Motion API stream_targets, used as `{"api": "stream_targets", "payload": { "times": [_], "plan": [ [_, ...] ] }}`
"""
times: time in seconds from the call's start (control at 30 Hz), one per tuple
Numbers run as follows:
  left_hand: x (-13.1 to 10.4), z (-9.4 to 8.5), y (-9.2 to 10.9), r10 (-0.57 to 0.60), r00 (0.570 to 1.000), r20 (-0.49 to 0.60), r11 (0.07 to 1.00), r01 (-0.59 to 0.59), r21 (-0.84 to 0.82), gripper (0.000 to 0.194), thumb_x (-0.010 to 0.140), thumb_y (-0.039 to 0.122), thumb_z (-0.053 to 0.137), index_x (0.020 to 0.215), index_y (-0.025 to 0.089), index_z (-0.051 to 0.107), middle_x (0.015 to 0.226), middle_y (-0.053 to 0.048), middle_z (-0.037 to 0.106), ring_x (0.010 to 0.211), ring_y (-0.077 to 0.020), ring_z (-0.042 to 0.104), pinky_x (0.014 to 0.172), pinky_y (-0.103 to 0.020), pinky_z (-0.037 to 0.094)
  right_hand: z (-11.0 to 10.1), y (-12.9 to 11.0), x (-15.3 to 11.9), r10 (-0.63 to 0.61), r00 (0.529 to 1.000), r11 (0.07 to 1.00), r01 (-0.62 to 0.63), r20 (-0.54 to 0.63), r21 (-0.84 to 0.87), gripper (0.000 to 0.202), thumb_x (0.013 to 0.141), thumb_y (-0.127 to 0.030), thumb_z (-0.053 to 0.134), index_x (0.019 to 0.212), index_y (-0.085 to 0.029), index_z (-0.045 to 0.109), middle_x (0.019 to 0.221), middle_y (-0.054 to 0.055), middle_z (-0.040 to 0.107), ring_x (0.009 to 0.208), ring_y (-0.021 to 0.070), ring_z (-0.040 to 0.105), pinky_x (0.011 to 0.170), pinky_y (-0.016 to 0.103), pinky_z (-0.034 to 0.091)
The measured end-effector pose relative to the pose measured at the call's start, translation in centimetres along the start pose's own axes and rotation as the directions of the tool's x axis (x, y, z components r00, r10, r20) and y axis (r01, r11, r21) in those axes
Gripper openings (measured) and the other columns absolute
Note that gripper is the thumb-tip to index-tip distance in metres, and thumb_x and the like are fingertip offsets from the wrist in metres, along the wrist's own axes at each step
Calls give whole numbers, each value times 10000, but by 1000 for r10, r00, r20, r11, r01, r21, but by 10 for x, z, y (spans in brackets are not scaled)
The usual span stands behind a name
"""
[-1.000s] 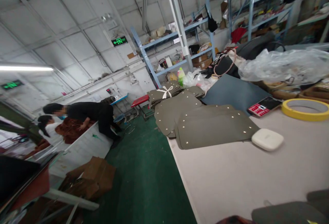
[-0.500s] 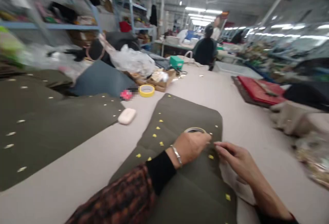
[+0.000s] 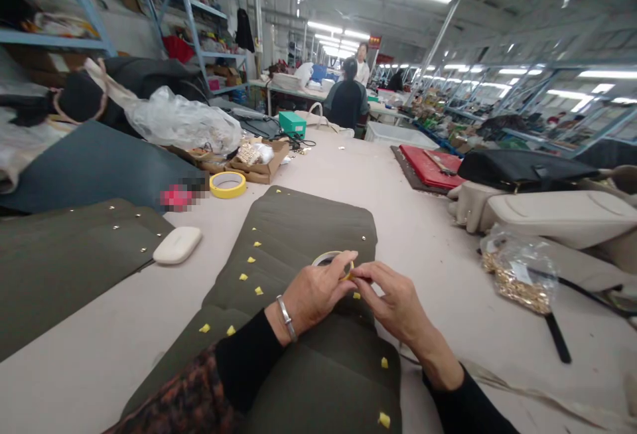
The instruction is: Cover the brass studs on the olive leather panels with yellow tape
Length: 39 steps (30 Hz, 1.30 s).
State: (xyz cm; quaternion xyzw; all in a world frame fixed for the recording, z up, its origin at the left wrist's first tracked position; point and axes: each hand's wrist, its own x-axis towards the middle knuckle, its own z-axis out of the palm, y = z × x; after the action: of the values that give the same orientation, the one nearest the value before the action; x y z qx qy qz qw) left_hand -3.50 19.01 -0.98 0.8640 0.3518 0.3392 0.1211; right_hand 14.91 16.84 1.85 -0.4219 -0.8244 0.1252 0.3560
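A dark olive fabric panel [image 3: 298,221] lies on the table, dotted with small yellow tape pieces [image 3: 258,290] and a metal stud [image 3: 363,238] near its upper right corner. My left hand [image 3: 313,291], with a silver bangle at the wrist, grips a roll of yellow tape [image 3: 326,257] over the panel. Thumb and fingertips of my right hand [image 3: 393,298] are pinched at the roll's right edge, touching the left fingertips; whatever they pinch is too small to make out.
On the left are another olive panel [image 3: 74,261], a white case [image 3: 178,245] and a second yellow tape roll [image 3: 227,184]. To the right are red material [image 3: 423,163] and a bag of gold hardware [image 3: 522,281]. A seated person [image 3: 347,99] is farther back.
The view has swung right. My right hand has come in to the tape roll and now meets my left fingertips, where a gap was before.
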Motion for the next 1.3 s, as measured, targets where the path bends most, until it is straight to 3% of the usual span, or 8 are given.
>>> {"api": "stream_targets", "payload": {
  "times": [0.17, 0.33, 0.47, 0.6, 0.7, 0.77, 0.97, 1.3],
  "plan": [
    [3, -8, 6, 20, 1000, 18, 1000, -20, -5, 317, 961, 277, 395, 1261, 176, 393, 1109, -70, 631, 893, -140, 651, 775, -245, 524, 4, 3, -2, -21, 999, 995, 16, -49, -99, 147, 862, -165, 481, 851, -206, 622, 722, 20, 634, 644, 136, 580, 631, 251, 452],
    [10, -20, 13, 2, 998, 69, 999, -4, 36, 133, 954, 247, 416, 968, 197, 539, 903, 3, 647, 829, -125, 625, 698, -214, 479, 1, -3, -1, -32, 992, 980, 7, -122, -198, 143, 832, -179, 494, 789, -205, 628, 657, 12, 627, 599, 131, 575, 604, 243, 443],
    [11, -21, 15, 4, 1000, 26, 985, -8, 174, 178, 953, 243, 396, 875, 199, 550, 788, 6, 607, 720, -130, 584, 606, -224, 429, 2, -14, 2, 169, 973, 981, -181, -155, -69, 117, 800, -212, 536, 741, -190, 635, 643, 10, 636, 567, 126, 569, 579, 235, 446],
    [7, -16, 24, 62, 997, -47, 955, -45, 295, 246, 951, 223, 353, 787, 197, 534, 693, 2, 550, 607, -138, 518, 507, -245, 348, 7, -8, 6, 530, 844, 827, -491, -85, 275, 165, 775, -303, 581, 703, -165, 636, 553, 8, 622, 496, 131, 564, 500, 230, 465],
    [5, -12, 26, 86, 995, -53, 954, -67, 291, 230, 954, 216, 355, 807, 197, 531, 706, 1, 555, 612, -140, 508, 532, -252, 354, 9, 13, 6, 684, 728, 665, -594, -49, 452, 244, 726, -392, 650, 703, -151, 633, 539, 5, 614, 476, 135, 578, 491, 249, 509],
    [5, -9, 20, 24, 1000, -7, 949, -21, 315, 214, 963, 230, 356, 850, 191, 535, 737, -7, 571, 646, -146, 519, 565, -257, 374, 9, 28, 4, 730, 683, 582, -624, 4, 521, 297, 688, -434, 695, 708, -144, 637, 557, 8, 618, 498, 135, 594, 509, 255, 531],
    [9, -3, -7, -106, 979, 174, 907, 23, 420, 131, 933, 177, 409, 954, 174, 538, 859, -44, 591, 854, -208, 515, 727, -321, 403, 14, 53, -5, 707, 694, 546, -657, 136, 520, 368, 686, -478, 703, 787, -126, 671, 649, 39, 658, 560, 119, 607, 558, 235, 529],
    [7, -4, -7, -145, 965, 217, 937, 63, 345, 133, 935, 190, 386, 959, 176, 516, 860, -44, 572, 826, -213, 486, 762, -352, 386, 14, 56, -5, 716, 673, 521, -693, 188, 498, 363, 661, -475, 714, 760, -129, 663, 654, 38, 647, 598, 134, 613, 579, 249, 527]
  ]
}}
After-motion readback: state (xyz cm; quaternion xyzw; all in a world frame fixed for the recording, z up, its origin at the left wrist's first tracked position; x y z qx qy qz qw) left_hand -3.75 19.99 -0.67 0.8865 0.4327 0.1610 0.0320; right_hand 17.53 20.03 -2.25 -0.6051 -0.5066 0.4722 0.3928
